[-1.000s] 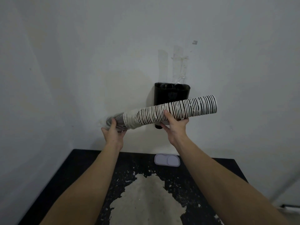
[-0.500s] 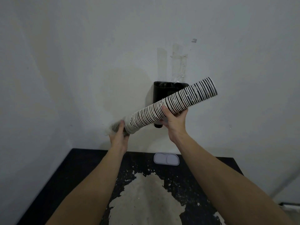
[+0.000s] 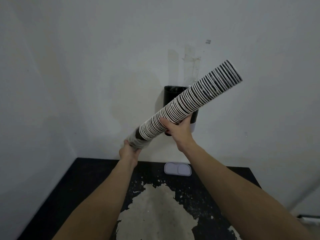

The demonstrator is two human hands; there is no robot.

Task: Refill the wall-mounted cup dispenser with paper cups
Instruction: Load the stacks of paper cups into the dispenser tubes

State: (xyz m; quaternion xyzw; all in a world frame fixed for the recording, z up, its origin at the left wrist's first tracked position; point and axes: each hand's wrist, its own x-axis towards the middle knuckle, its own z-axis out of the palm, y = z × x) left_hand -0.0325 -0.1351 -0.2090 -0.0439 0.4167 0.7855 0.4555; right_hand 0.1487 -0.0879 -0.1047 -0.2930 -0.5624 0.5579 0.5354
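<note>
A long stack of nested paper cups [image 3: 190, 101] with white rims and dark sides slants up to the right in front of the wall. My left hand [image 3: 129, 150] grips its lower end, which is wrapped in crumpled clear plastic [image 3: 136, 142]. My right hand [image 3: 178, 129] holds the stack from below near its middle. Behind the stack a black wall-mounted cup dispenser [image 3: 170, 95] hangs on the wall, its open top showing at the left and its lower right side partly hidden.
Below stands a black table [image 3: 97, 179] with a large worn pale patch [image 3: 155, 213]. A small white lidded tray [image 3: 177, 169] lies at the table's back edge under the dispenser. Old tape marks [image 3: 190, 58] show on the white wall above.
The stack has tilted from nearly level to steeply slanted, its right end rising. My left hand dropped a little lower and my right hand lifted.
</note>
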